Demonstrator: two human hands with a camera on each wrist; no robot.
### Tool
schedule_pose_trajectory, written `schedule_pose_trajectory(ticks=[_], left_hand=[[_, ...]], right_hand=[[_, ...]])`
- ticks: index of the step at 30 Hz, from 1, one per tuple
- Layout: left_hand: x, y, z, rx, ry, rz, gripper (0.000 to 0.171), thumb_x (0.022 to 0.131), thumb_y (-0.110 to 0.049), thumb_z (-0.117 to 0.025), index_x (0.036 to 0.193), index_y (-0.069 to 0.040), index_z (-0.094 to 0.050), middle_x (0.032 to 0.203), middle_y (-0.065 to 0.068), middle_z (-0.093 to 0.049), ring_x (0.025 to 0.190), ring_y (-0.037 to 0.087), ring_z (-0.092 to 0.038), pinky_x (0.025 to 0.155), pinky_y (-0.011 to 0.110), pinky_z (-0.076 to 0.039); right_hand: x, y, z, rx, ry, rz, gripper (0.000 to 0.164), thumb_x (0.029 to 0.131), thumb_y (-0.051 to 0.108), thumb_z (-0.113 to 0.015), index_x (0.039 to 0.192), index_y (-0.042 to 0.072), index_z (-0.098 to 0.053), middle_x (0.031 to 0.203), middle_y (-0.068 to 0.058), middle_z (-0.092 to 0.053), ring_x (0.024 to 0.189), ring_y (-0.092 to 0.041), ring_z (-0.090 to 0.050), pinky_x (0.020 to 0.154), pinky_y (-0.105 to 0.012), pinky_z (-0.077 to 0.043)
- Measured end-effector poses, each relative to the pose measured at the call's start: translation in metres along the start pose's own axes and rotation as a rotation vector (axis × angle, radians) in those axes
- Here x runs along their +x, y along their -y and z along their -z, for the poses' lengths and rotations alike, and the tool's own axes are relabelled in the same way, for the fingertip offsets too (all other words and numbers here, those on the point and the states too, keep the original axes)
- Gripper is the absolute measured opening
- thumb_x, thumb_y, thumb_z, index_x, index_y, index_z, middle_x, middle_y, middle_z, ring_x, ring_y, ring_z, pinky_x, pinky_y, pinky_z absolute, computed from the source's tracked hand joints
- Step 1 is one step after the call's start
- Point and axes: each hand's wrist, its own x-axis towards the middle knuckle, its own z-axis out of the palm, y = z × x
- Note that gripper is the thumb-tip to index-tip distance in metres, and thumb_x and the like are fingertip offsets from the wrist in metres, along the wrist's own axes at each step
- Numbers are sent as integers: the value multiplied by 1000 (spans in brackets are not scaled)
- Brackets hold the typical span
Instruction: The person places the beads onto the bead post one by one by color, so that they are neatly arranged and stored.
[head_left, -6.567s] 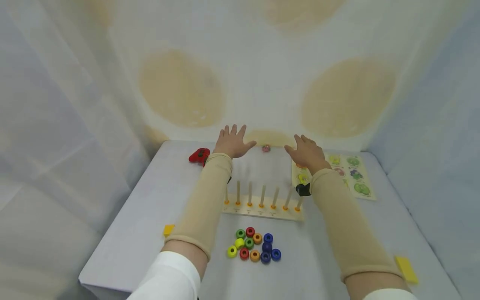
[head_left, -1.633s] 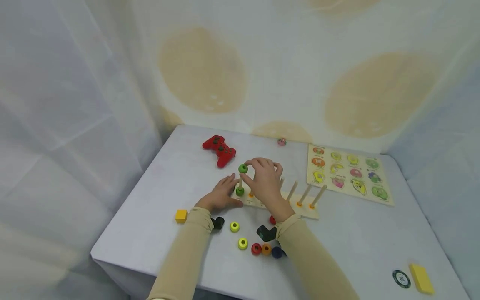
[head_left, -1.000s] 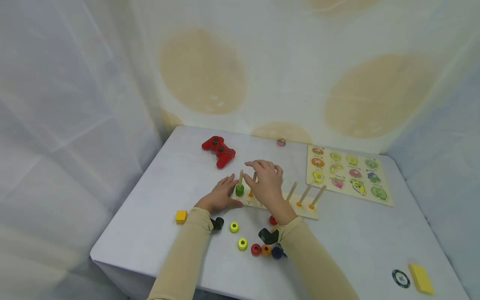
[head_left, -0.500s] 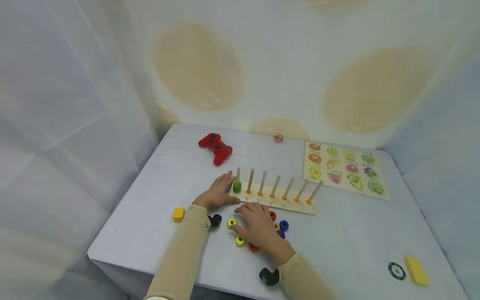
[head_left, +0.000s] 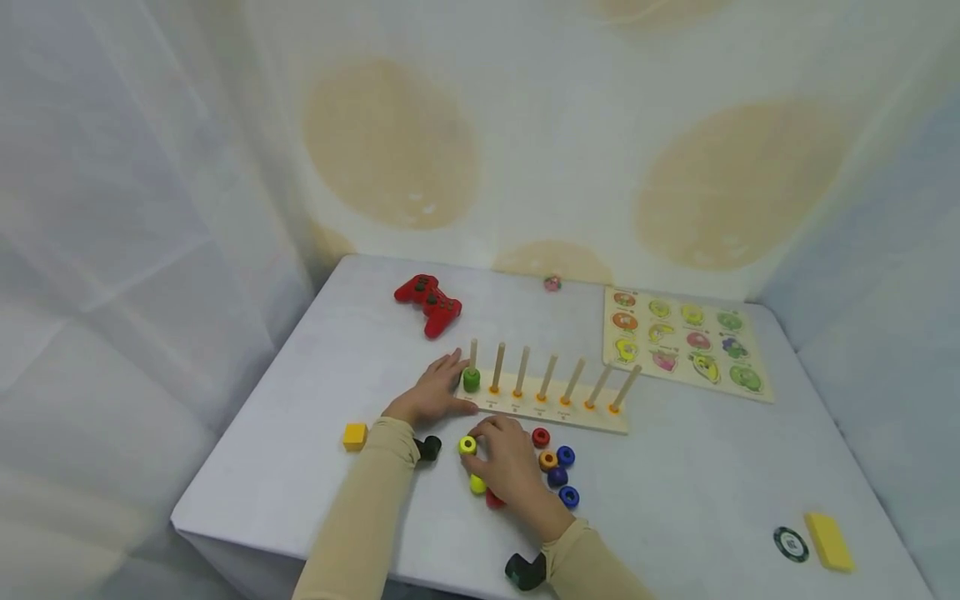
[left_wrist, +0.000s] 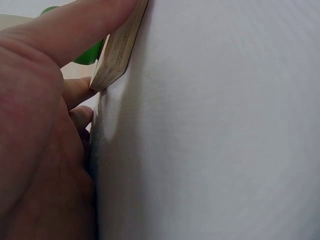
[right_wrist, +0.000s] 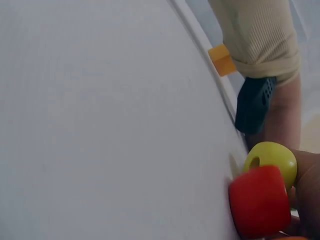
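Observation:
My left hand (head_left: 430, 395) grips the left end of a wooden peg board (head_left: 553, 411), thumb in front and fingers behind. Green beads (head_left: 471, 381) are stacked on its leftmost peg; the other pegs stand bare. Just in front of the board, my right hand (head_left: 512, 467) pinches a yellow bead (head_left: 462, 447) between thumb and index finger. A second yellow bead (head_left: 477, 486) and a red bead (head_left: 493, 500) lie beneath this hand, partly hidden. In the right wrist view a yellow bead (right_wrist: 280, 159) sits behind a red bead (right_wrist: 260, 202).
Red (head_left: 541, 431), orange (head_left: 543, 463) and several blue beads (head_left: 564, 463) lie right of my right hand. Around them are a red game controller (head_left: 438, 310), a fruit puzzle board (head_left: 678, 340), a yellow cube (head_left: 355, 437), a round chip (head_left: 791, 544) and a yellow block (head_left: 828, 540).
A green bead went down the leftmost peg onto another, and my right hand let go of it. That hand then came back toward the loose beads and took hold of a yellow one.

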Motion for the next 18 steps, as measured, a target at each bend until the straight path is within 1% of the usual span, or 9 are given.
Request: schedule_pose_trajectory(ticks=[2,4,9,11,12,14,15,16,18], left_hand=[[0,0,0,-2,-4,4,96,85,-48,-80,162,-18,-30,174,1,-6,161,28,-3,129,55,-15],[-1,0,-1,-6,-8,7,96,85,-47,-80,162,-18,-31,174,1,-7,161,29,-3,129,55,-15],[-3,1,-3,-39,-3,34,96,84,-47,-81,162,-19,-31,174,0,-8,161,28,-3,128,57,-15],[-2,2,-5,-51,2,44,96,84,-48,-81,162,-20,-32,174,-1,-8,162,27,-3,129,56,-15],[-2,2,-6,-50,1,44,96,84,-48,-81,162,-20,-32,174,-2,-8,162,27,-3,129,55,-15],[0,4,-8,-51,-2,43,96,84,-49,-81,161,-20,-32,174,-2,-8,161,27,-3,129,55,-15],[0,4,-8,-51,-4,41,96,84,-49,-81,161,-20,-32,174,-2,-9,161,27,-4,129,54,-15],[1,5,-8,-55,-6,40,96,84,-49,-81,161,-20,-32,174,-2,-9,161,27,-4,129,55,-15],[0,5,-9,-62,-5,42,96,83,-49,-81,161,-20,-32,174,-2,-9,161,27,-3,129,55,-15]], right_hand=[[1,-2,5,41,-63,-2,29,86,37,-81,107,20,-74,123,-3,-68,122,-28,-59,105,-52,-49],[2,-5,12,65,-158,22,30,86,34,-82,109,18,-73,121,-5,-69,118,-27,-61,103,-49,-51],[19,-13,45,76,-440,166,32,84,26,-85,109,11,-72,114,-7,-69,110,-28,-62,96,-46,-52],[30,-16,61,64,-540,214,33,83,25,-86,108,9,-72,114,-9,-69,110,-30,-61,96,-49,-50],[36,-17,68,48,-579,222,33,83,26,-86,108,9,-72,115,-9,-68,111,-32,-60,96,-51,-48],[48,-17,82,26,-625,229,34,84,27,-85,109,9,-72,117,-11,-66,114,-34,-57,96,-55,-42],[53,-17,87,14,-627,224,33,85,28,-85,109,10,-72,119,-11,-66,116,-35,-56,96,-56,-40],[57,-16,92,2,-615,217,32,85,29,-84,109,11,-72,121,-10,-65,118,-35,-55,96,-57,-38],[64,-14,100,-20,-559,196,31,87,33,-82,109,13,-73,125,-9,-64,122,-35,-53,99,-59,-35]])
